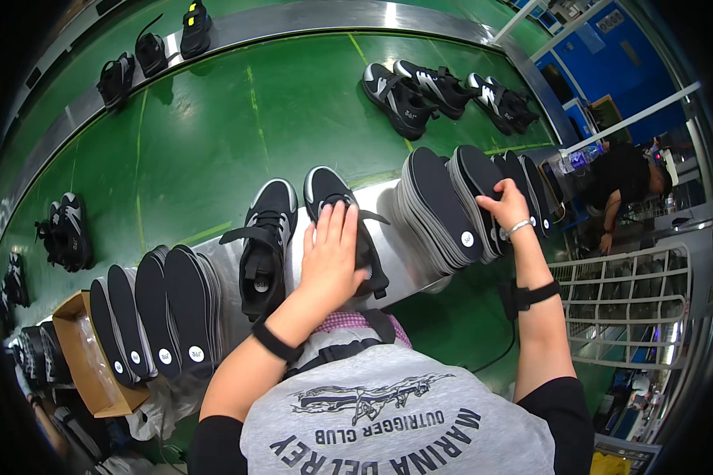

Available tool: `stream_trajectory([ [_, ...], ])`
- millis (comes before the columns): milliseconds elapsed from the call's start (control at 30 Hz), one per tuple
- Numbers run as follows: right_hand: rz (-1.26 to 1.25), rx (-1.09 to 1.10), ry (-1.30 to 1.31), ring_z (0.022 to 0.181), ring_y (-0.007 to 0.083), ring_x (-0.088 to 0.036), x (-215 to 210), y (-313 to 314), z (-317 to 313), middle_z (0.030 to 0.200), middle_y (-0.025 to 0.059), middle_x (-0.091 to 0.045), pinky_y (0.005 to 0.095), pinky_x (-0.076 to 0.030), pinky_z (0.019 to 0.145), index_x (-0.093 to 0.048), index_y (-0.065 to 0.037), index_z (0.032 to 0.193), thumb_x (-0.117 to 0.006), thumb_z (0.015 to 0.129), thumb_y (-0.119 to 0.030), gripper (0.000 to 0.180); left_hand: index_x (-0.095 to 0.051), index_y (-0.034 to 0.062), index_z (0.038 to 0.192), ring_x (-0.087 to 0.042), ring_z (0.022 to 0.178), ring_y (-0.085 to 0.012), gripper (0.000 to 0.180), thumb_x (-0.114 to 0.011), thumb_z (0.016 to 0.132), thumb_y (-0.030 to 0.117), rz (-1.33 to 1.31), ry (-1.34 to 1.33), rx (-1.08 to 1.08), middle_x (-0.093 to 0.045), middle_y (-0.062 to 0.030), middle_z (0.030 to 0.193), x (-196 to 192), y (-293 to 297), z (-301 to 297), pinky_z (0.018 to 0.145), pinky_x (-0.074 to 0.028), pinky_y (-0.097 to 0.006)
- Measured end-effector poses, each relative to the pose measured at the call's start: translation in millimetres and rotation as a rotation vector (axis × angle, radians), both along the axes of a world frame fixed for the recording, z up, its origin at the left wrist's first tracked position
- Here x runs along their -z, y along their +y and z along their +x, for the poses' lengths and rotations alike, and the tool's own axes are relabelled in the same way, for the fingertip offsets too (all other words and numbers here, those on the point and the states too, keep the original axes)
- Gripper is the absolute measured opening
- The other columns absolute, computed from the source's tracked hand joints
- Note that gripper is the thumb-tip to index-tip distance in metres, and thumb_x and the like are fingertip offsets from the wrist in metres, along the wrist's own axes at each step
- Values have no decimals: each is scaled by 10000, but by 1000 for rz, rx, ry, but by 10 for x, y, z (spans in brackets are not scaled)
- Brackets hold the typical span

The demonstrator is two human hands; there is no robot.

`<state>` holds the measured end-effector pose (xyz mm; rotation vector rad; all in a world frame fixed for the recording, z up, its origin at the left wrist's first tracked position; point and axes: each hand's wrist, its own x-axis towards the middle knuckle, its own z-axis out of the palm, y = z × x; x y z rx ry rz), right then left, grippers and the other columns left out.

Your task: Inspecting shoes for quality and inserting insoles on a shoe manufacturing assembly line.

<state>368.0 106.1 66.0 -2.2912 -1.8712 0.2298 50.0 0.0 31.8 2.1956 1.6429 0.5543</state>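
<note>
My left hand (331, 257) lies over a black sneaker with a silver-grey toe (322, 184), its fingers stretched out along the upper. The hand covers most of that shoe's opening. Just left of it stands the matching sneaker (263, 237), laces and strap showing, with a pale label inside. My right hand (507, 210) is at the edge of a stack of black insoles (474, 178), thumb and fingers apart, with nothing visibly held. A taller stack of insoles (436, 202) with a round white sticker lies to its left.
More insole stacks (184, 305) stand at the left, beside an open cardboard box (95, 356). Several sneakers (396, 99) rest on the green belt (206, 142) beyond. A white wire rack (626, 301) is at the right, and another person (630, 182) bends behind it.
</note>
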Motion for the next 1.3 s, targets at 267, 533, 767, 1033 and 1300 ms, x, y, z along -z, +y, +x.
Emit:
stream_trajectory([
  [267,-484,-182,1106,546,53,-488,-726,-736,-645,633,-6,-537,183,-376,505,-581,-35,756,-571,779,-206,172,-454,40,914,-525,820,-313,296,-604,665,98,-12,-312,-45,-541,-152,844,263,281,-10,742,-431,-371],
  [533,-925,-412,617,511,162,-542,-137,-815,-1342,565,64,-569,295,-416,491,-604,9,638,-553,701,-252,273,-496,10,879,-583,720,-330,254,-623,694,129,-332,-596,-156,-597,-160,737,222,300,-50,649,-450,-383],
  [767,-391,-724,-155,730,296,-574,148,-1040,-1912,761,142,-587,410,-431,655,-611,-43,744,-570,667,-286,258,-576,-3,870,-587,730,-315,192,-579,745,143,-398,-715,-132,-601,-174,756,239,277,-105,664,-449,-358],
  [1033,-605,-742,-221,742,291,-588,-382,-1131,-1658,789,158,-580,401,-462,633,-593,-27,771,-582,671,-259,253,-572,-13,866,-580,751,-316,196,-539,779,159,-371,-720,-139,-592,-186,765,357,297,-124,664,-436,-355],
  [1300,-497,-671,-250,800,296,-599,388,-914,-2155,851,175,-590,364,-484,691,-621,-9,822,-522,717,-79,161,-569,-8,926,-527,790,-123,167,-526,795,86,-558,-885,-176,-584,-59,832,354,276,-188,727,-412,-252],
])
